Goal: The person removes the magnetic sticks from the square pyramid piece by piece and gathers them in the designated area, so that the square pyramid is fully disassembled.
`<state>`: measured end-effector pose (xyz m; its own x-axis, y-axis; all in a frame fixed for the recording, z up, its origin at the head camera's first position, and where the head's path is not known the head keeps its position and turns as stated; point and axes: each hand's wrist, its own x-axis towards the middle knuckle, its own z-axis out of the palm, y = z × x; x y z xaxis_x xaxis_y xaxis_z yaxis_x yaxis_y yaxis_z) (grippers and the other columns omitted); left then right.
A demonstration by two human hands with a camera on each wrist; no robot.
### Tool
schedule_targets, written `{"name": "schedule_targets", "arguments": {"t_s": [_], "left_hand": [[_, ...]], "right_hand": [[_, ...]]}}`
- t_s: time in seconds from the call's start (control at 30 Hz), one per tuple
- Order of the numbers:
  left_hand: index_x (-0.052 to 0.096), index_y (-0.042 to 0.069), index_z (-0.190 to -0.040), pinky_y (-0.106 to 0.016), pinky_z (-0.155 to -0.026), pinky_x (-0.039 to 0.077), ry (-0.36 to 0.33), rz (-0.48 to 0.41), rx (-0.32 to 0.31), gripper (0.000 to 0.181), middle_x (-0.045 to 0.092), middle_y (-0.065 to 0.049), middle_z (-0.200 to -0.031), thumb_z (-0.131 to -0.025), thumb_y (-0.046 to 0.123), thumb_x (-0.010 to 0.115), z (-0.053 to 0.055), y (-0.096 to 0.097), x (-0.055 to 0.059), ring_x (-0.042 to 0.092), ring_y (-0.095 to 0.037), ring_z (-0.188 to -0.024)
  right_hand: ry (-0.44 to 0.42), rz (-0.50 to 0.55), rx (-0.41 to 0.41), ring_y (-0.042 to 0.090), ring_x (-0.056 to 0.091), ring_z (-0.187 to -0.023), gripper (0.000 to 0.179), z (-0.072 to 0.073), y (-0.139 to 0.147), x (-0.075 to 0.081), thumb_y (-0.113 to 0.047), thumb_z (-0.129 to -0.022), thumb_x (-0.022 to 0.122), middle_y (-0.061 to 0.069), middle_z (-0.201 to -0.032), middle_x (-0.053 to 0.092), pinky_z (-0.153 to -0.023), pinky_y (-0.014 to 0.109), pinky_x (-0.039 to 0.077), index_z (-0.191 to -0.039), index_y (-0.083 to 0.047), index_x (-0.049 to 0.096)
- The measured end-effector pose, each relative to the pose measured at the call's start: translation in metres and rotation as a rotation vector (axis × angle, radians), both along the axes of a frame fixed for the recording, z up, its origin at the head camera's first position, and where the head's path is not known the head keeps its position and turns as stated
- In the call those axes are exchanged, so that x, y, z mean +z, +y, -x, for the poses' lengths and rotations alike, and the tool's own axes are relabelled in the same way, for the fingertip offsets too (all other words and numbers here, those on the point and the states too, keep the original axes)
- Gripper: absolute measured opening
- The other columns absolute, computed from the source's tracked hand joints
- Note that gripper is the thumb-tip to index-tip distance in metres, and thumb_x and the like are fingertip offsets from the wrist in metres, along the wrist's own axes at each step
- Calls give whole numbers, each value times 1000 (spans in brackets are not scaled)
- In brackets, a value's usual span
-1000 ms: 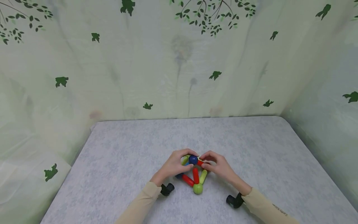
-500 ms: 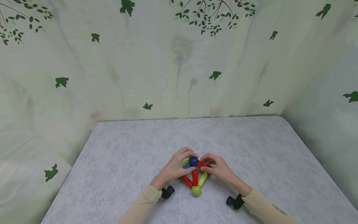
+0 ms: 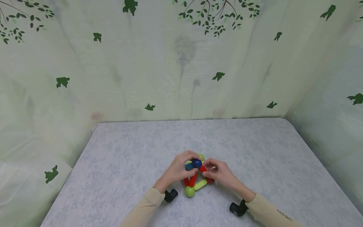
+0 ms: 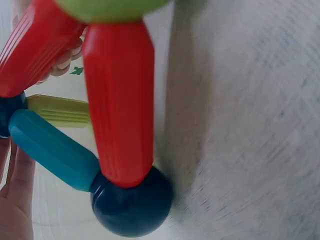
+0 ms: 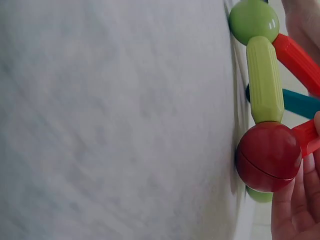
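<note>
A pyramid-like frame of magnetic rods and balls stands on the table between both hands. My left hand grips its top, thumb and fingers about the dark blue ball and the teal rod. Across from it, my right hand pinches a red rod that slopes from the top to a red ball. A yellow-green rod joins that red ball to the green ball at the front. Another dark blue ball sits low at the left, hidden by the hand in the head view.
The grey mottled table runs back to a pale curtain with leaf prints. Black wrist cameras hang beneath both wrists, close to the tabletop. A second green ball shows at the frame's back.
The frame has turned on the table: its front green ball has swung left, and the red ball has come into sight by the right hand. Both hands stay nearly in place.
</note>
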<state>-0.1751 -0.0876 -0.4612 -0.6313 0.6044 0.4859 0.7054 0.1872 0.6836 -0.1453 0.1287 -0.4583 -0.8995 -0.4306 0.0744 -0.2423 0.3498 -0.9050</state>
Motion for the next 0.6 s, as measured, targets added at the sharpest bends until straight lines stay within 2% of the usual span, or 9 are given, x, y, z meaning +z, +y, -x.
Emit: {"name": "schedule_targets", "arguments": {"t_s": [0.1,0.33,0.6], "left_hand": [[61,4,-112,-30,-87,50,-12,-28,-8,33,59,-1,-111,-81,-2,70,0,1,-2,59,-12,-99],[61,5,-112,-31,-87,51,-56,-70,-14,32,59,-2,-111,-82,-3,69,0,0,-6,60,-13,-100],[60,1,-112,-32,-87,51,-57,-108,-28,33,59,-5,-111,-80,-4,69,1,1,-11,60,-15,-99]], "right_hand": [[-8,34,8,22,57,-85,17,-5,-1,7,-3,-89,66,11,-95,61,-76,30,51,-104,3,60],[-38,83,-8,19,56,-86,21,0,1,-19,-12,-89,68,6,-96,60,-73,27,51,-106,-2,59],[-114,93,-70,23,56,-88,24,-3,-4,-22,-15,-87,71,6,-95,60,-72,27,51,-104,-4,59]]}}
